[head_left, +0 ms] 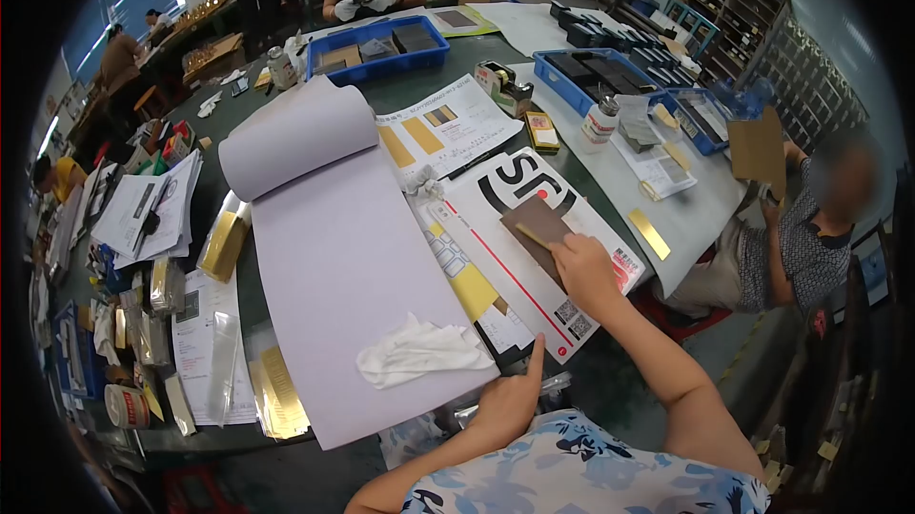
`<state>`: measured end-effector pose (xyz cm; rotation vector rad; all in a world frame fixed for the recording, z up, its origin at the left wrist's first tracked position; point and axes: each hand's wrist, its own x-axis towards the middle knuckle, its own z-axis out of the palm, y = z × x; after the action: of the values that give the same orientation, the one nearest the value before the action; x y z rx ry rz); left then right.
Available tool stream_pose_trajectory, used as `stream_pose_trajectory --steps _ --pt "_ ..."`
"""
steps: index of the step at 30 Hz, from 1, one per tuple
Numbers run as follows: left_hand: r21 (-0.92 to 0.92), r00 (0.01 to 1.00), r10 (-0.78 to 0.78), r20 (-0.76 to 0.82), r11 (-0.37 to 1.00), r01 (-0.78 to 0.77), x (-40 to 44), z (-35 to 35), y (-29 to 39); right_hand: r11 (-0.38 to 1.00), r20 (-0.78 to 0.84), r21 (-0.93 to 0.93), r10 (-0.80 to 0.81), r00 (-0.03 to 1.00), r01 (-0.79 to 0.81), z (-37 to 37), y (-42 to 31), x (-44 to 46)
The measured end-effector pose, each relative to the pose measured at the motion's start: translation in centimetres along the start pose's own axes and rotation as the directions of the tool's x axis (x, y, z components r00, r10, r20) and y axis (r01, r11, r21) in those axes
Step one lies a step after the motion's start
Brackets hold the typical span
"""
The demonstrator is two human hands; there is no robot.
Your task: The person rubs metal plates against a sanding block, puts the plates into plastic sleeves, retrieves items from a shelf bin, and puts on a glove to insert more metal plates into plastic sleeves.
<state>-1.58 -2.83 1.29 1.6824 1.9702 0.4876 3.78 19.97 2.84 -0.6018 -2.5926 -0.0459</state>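
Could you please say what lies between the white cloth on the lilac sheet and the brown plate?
The head view shows the lilac sheet, a yellow sheet and a red-striped white board.

L hand (508,406), low & near the torso (581,466): index finger (538,358) extended fwd, other fingers curled. R hand (583,271), farther fwd: fingers bent in a grip; R elbow (701,409) flexed, R forearm (653,350) angled inward.

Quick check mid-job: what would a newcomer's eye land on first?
The long pale-lilac sheet, curled into a roll at its far end, dominates the middle, with a crumpled white cloth on its near end. Right of it, the right hand touches a brown rectangular piece over a white flat envelope-like sheet with bold black lettering.
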Motion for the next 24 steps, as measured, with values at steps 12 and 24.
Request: stream_pose_trajectory --steps 12,24 --pt "-0.008 1.000 -0.014 0.019 1.000 0.014 0.2 0.6 -0.2 0.989 0.037 0.133 -0.063 0.997 0.058 -0.7 -1.3 0.3" --pt "0.049 0.993 0.056 -0.108 0.997 -0.051 -0.2 1.1 -0.4 0.988 -0.043 0.147 0.060 0.997 -0.053 2.5 -1.3 3.0"
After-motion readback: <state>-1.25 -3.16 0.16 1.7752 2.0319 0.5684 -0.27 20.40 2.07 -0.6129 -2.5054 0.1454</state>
